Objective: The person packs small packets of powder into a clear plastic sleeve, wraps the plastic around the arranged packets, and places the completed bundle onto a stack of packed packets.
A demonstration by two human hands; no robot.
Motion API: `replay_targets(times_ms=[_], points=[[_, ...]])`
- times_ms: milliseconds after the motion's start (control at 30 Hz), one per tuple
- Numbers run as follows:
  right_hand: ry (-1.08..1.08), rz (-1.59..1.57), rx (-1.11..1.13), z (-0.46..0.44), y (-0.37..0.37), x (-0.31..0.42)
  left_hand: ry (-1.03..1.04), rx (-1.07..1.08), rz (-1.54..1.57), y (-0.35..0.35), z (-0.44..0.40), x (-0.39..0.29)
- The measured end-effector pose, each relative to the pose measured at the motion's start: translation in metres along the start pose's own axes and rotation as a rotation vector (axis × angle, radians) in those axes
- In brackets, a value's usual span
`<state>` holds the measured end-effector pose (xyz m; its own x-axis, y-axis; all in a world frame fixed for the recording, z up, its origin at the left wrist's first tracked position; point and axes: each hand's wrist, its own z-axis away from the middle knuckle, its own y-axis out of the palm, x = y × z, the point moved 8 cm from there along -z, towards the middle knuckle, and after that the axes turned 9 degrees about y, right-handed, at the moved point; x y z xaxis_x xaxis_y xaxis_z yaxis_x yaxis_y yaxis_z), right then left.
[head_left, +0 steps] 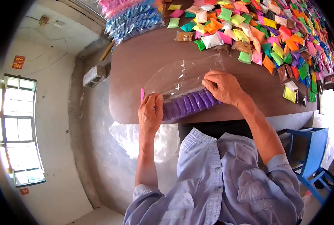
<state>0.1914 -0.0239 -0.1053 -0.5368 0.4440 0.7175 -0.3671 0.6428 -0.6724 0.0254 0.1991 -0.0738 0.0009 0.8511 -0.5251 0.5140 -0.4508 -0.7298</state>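
A clear plastic bag [182,73] lies across the near part of the brown table, its transparent upper part spread away from me. Along its near side sits a row of several small purple packets [191,103]. My left hand [151,108] grips the bag's left end, thumb pressed against the fingers. At the right end, my right hand [223,86] pinches the plastic just above the packets. A thin pink strip [142,95] shows beside my left fingertips. The plastic between my fingertips is partly hidden.
Many colourful small packets [242,35] are heaped over the far and right parts of the table [131,75]. Stacked blue filled bags [135,22] stand at the far left. A clear plastic sack [163,142] is below the near edge, and a blue stool [311,150] stands right.
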Motion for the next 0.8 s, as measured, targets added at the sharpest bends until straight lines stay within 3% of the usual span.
replay_targets(times_ms=[67, 133, 267, 433, 500, 800], points=[[-0.037, -0.023, -0.018, 0.0, -0.001, 0.001, 0.041, -0.057, -0.003, -0.006, 0.001, 0.002], [-0.022, -0.036, -0.027, 0.0, 0.0, 0.0, -0.297, -0.049, -0.08, -0.019, 0.008, 0.025], [-0.055, -0.053, -0.063, 0.001, 0.0, 0.0, -0.217, -0.145, -0.206, -0.024, -0.01, 0.04], [-0.07, -0.051, -0.08, 0.002, -0.001, 0.001, -0.213, 0.042, 0.025, -0.003, -0.021, 0.097], [-0.071, -0.056, -0.098, 0.003, -0.002, 0.001, -0.486, 0.037, 0.22, -0.002, -0.015, 0.117], [-0.066, -0.035, -0.082, 0.003, -0.005, 0.005, -0.343, 0.063, 0.113, 0.009, -0.02, 0.14]])
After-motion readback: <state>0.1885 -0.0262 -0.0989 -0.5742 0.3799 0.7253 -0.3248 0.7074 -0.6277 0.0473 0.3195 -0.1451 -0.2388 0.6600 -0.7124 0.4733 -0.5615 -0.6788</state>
